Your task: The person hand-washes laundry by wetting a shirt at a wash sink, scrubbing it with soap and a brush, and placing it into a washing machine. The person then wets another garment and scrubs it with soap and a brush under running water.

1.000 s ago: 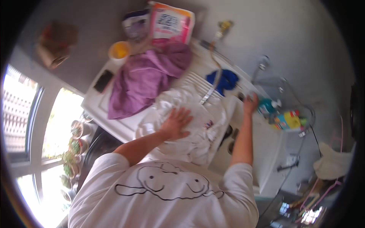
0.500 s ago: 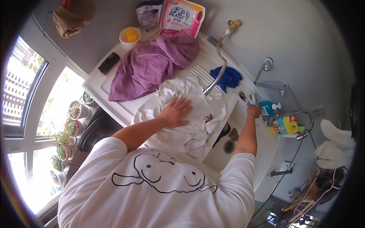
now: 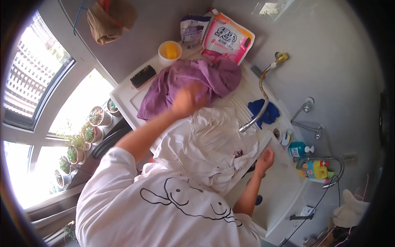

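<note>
Leaning over the worktop (image 3: 128,102), as the head view has it, the person has a crumpled white garment (image 3: 205,142) spread out in front, a dark patch (image 3: 238,153) near its right side. From here the left hand (image 3: 189,99) is around where the garment meets a heaped purple cloth (image 3: 162,86); it is blurred, so I can't tell how its fingers are set or whether it touches the cloth. The right hand (image 3: 265,159) is over the sink (image 3: 273,206), near the garment, fingers seemingly curled inward; I can't make out whether they hold something. A metal spout (image 3: 247,126) bends down by the garment's far right corner, near a blue cloth (image 3: 266,113). Along the sink's far side stand a teal pump bottle (image 3: 298,150) and a yellow bottle (image 3: 314,169) with a red cap. Beyond the purple cloth, a black-bristled brush (image 3: 143,76) lies near a white cup (image 3: 169,61) with something yellow in it, and a pink-and-orange pouch (image 3: 227,38) leans beside a purple-and-white one (image 3: 193,32). Potted plants (image 3: 98,117) line the window on the left.
</note>
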Demonstrator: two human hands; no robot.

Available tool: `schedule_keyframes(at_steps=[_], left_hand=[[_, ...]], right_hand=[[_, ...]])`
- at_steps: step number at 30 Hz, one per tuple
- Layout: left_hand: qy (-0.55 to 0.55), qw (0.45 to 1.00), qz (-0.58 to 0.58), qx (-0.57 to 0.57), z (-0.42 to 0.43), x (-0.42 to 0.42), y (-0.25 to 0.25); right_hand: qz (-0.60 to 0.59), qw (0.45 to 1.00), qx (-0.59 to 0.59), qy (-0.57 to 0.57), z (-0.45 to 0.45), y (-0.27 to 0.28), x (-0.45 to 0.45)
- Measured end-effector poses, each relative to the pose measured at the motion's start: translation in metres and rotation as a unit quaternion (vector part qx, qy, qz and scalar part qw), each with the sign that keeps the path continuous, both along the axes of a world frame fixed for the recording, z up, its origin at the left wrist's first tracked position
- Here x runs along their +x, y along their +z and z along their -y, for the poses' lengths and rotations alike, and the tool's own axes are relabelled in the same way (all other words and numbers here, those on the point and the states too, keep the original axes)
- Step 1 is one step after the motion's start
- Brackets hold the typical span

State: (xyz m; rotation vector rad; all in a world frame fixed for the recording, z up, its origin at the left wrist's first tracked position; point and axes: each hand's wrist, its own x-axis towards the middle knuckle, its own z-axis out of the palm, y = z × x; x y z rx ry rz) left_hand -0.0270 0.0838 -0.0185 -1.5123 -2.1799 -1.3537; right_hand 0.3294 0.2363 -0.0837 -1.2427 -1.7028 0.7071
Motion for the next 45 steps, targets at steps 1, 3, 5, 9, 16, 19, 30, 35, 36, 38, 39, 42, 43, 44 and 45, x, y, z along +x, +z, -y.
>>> schedule_keyframes(at_steps=[1,3,5,9,16,19,30,35,36,38,39,42,43,44,45], left_hand=[[0.091,0.992,0.041,-0.073,-0.006,-0.034,0.017],[0.277,0.940,0.061,-0.188,-0.022,-0.106,0.028],[0.304,0.914,-0.035,-0.267,-0.028,-0.148,0.033],[0.279,0.872,0.036,-0.400,-0.050,-0.185,0.027],[0.250,0.871,0.081,-0.416,-0.074,-0.199,0.018],[0.270,0.872,0.009,-0.407,-0.074,-0.195,0.024],[0.154,0.877,0.058,-0.451,-0.062,-0.228,0.020],[0.145,0.825,-0.049,-0.545,-0.094,-0.245,-0.008],[0.110,0.819,-0.018,-0.563,-0.106,-0.261,-0.031],[0.076,0.813,0.012,-0.577,-0.112,-0.261,-0.033],[0.146,0.835,0.020,-0.529,-0.101,-0.243,-0.021],[0.209,0.864,0.058,-0.454,-0.082,-0.218,0.008],[0.203,0.876,0.085,-0.430,-0.081,-0.217,0.014],[0.205,0.875,0.083,-0.431,-0.083,-0.224,0.014],[0.186,0.872,0.050,-0.450,-0.086,-0.231,0.018]], right_hand=[[0.009,1.000,-0.008,-0.005,0.017,-0.004,-0.002],[-0.005,0.997,-0.071,0.010,0.045,-0.010,0.000],[-0.035,0.995,-0.089,0.019,0.061,-0.011,0.002],[-0.080,0.990,-0.108,0.036,0.079,0.000,0.004],[-0.013,0.995,-0.101,0.008,0.118,0.017,0.013],[-0.038,0.993,-0.105,-0.042,0.133,0.018,0.016],[-0.080,0.993,-0.080,-0.038,0.148,0.008,0.021],[-0.034,0.997,-0.064,-0.037,0.151,0.010,0.025],[-0.034,0.997,-0.059,-0.040,0.153,0.012,0.025],[-0.044,0.994,-0.076,-0.062,0.157,0.016,0.026],[-0.045,0.994,-0.073,-0.063,0.158,0.014,0.028],[-0.058,0.994,-0.064,-0.073,0.163,0.006,0.036],[-0.029,0.995,-0.057,-0.081,0.163,0.006,0.038],[0.001,0.995,-0.051,-0.089,0.163,0.005,0.040],[-0.001,0.995,-0.053,-0.087,0.163,0.007,0.039]])
